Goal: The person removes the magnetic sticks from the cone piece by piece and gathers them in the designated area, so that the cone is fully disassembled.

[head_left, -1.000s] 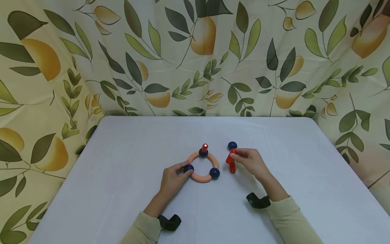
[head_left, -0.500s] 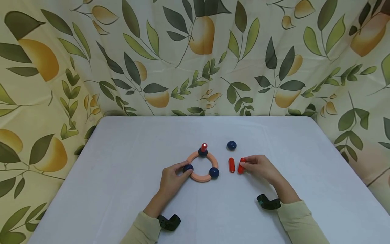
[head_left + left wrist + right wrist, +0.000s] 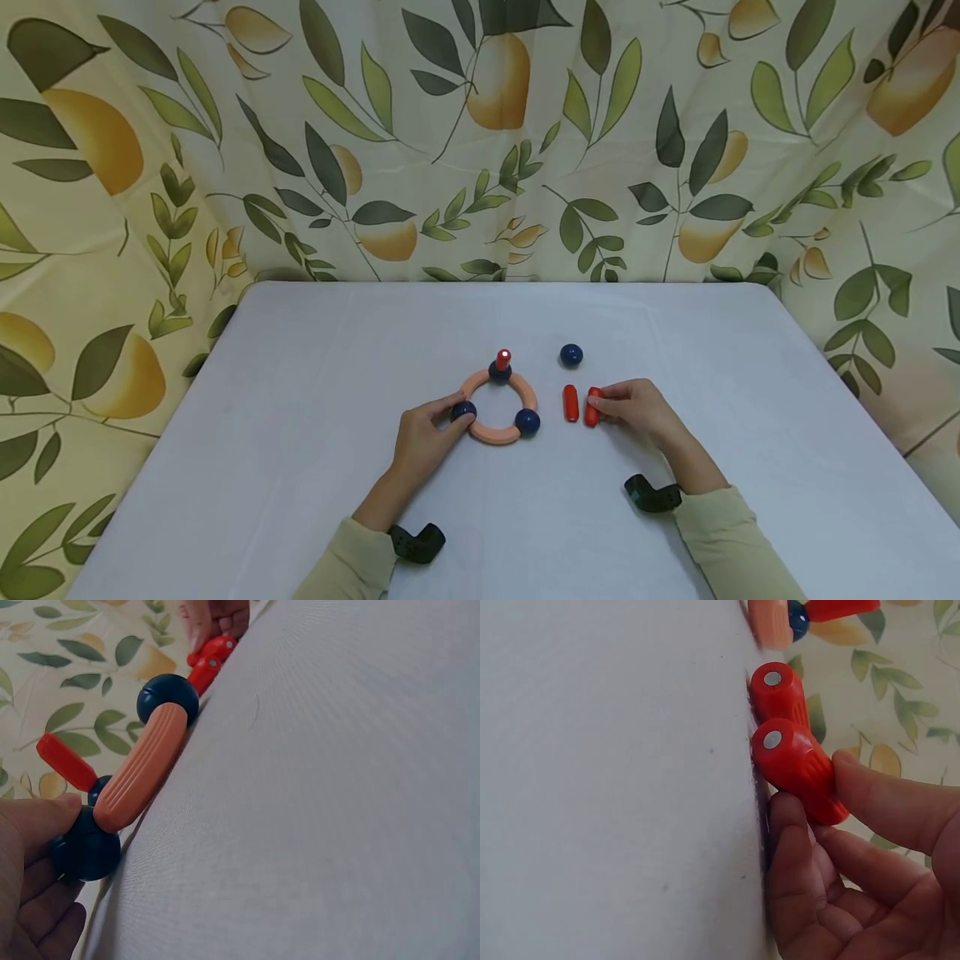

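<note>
My left hand (image 3: 422, 440) pinches a dark blue ball (image 3: 90, 851) between thumb and fingers. That ball is the left joint of a ring made of peach curved magnetic rods (image 3: 495, 435) and blue balls, lying on the table. From the ring's far ball (image 3: 499, 372) a red rod (image 3: 503, 358) stands up. To the ring's right, my right hand (image 3: 637, 410) pinches a red magnetic rod (image 3: 802, 769), low at the tabletop; a metal disc shows on its end. A second red rod (image 3: 571, 403) lies just left of it, roughly parallel.
A loose blue ball (image 3: 572, 356) lies behind the red rods. The white tabletop (image 3: 300, 358) ends at a leaf-and-fruit patterned curtain (image 3: 480, 208). Each wrist wears a black camera mount (image 3: 417, 544).
The right hand has moved its red rod from across the other red rod, near the loose ball, rightward and down to lie beside it. The left hand stays on the ring.
</note>
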A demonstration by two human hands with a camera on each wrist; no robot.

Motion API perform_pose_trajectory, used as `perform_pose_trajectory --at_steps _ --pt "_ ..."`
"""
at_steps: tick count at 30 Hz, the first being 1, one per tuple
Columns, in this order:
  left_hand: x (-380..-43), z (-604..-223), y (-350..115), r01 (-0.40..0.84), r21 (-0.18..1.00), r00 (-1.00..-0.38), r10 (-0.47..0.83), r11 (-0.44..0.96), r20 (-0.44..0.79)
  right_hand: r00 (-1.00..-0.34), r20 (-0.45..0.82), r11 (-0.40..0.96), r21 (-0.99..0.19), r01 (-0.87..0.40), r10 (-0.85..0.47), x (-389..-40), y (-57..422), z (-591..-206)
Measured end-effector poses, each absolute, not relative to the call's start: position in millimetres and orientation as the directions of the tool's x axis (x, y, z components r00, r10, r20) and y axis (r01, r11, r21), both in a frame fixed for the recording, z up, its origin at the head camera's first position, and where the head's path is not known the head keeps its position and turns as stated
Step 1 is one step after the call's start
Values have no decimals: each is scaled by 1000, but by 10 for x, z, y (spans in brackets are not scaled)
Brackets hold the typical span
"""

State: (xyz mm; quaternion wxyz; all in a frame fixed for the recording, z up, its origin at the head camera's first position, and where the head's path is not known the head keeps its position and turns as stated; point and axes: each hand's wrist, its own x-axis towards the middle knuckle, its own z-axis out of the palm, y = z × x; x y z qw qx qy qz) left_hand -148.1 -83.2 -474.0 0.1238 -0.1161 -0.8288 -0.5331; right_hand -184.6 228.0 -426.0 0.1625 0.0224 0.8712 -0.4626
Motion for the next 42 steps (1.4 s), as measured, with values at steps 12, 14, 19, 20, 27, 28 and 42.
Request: perform_pose_trajectory --at_steps 12,14,19,20,27,28,42 --pt "-1478 -4732 -833 332 846 -940 71 416 334 -938 -346 635 -732 247 -34 -1923 2186 -4224" --pt "-1472 -4730 -834 337 845 -938 72 415 339 -939 -342 634 -732 250 -24 -1927 2175 -4230" --pt "-1461 -4735 -840 341 841 -936 67 420 346 -943 -333 631 -734 251 -12 -1917 2130 -4224" --pt "-1461 -4739 -840 342 840 -935 66 422 348 -943 -332 629 -735 253 -8 -1912 2121 -4221" --pt "-1464 -4760 -845 349 831 -933 74 433 353 -949 -314 622 -742 248 4 -1888 2100 -4227" --pt "-1465 -4761 -846 354 828 -930 75 436 359 -949 -316 623 -741 250 6 -1888 2100 -4227" --pt "-1739 -4617 -788 272 795 -953 40 543 299 -954 -291 625 -732 271 72 -1906 2195 -4213"
